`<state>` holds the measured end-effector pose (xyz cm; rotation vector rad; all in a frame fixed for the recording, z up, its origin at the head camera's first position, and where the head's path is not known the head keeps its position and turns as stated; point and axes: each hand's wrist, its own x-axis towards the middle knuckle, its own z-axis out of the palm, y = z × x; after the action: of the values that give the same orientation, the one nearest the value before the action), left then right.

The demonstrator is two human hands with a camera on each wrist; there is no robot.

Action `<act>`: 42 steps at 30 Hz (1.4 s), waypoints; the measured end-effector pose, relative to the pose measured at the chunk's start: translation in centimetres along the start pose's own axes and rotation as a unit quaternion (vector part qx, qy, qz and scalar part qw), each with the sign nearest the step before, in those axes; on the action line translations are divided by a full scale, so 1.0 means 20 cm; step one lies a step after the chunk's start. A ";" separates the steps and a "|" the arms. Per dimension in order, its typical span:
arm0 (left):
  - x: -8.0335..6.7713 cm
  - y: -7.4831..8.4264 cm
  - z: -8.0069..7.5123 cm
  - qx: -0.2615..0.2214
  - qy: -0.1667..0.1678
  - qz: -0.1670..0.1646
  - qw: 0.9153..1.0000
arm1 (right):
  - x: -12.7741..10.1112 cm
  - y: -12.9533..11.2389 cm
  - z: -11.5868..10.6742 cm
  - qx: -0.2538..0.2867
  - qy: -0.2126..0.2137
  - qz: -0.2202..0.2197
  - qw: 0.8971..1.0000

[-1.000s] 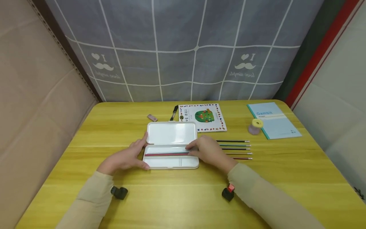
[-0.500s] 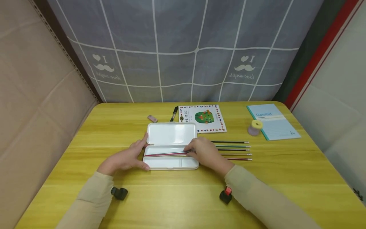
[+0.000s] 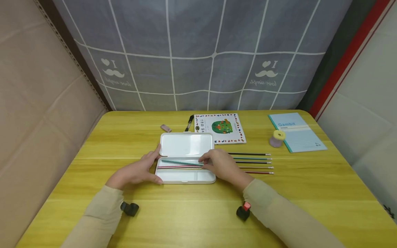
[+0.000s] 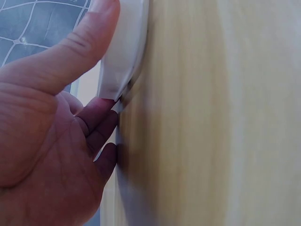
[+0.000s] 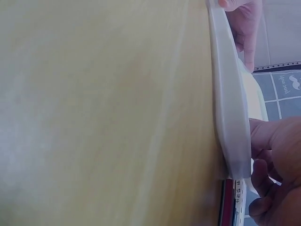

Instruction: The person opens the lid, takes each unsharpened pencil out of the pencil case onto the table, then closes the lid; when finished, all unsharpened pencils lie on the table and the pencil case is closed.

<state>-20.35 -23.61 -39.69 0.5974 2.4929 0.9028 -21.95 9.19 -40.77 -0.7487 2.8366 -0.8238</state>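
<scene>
A white pencil case [image 3: 173,177] lies with its lid folded back on the table. My left hand [image 3: 136,171] holds the case's left end, thumb at the front corner and fingers along the side. My right hand [image 3: 224,166] pinches a teal pencil [image 3: 178,162] over the case's back compartment, its left end slanting toward the hinge. Beside it in that compartment lie a red pencil [image 3: 167,167] and a yellowish one. In the right wrist view, the case's wall [image 5: 230,94] hides the pinched pencil.
Several pencils [image 3: 252,162] lie in a row on the table, right of the case and partly behind my right hand. Behind the case are an eraser [image 3: 165,128], a black pen [image 3: 189,123] and a picture book [image 3: 223,128]. A yellow-topped jar [image 3: 277,138] stands by a blue notebook [image 3: 299,132].
The teal pencil has separated from the red and yellowish ones and swung back toward the hinge in my right hand, which shifted slightly left. My left hand stays on the case.
</scene>
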 end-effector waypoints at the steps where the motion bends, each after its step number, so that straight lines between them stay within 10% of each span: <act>1: 0.00 0.00 0.00 0.001 0.001 0.000 1.000 | 0.00 0.00 0.00 0.001 0.000 0.000 1.000; 13: 0.00 -0.01 0.00 -0.004 0.003 -0.003 1.000 | -0.03 0.05 -0.04 0.054 0.040 -0.036 0.997; 26: -0.01 -0.02 0.01 0.011 0.005 0.002 1.000 | -0.14 0.21 -0.15 0.202 0.017 -0.118 0.972; 42: 0.00 -0.01 0.00 0.008 0.001 -0.005 1.000 | -0.42 0.48 -0.30 0.155 0.055 -0.093 0.982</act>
<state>-20.39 -23.75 -39.86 0.5887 2.5054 0.8802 -20.17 23.15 -41.15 -0.9544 2.6607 -1.3354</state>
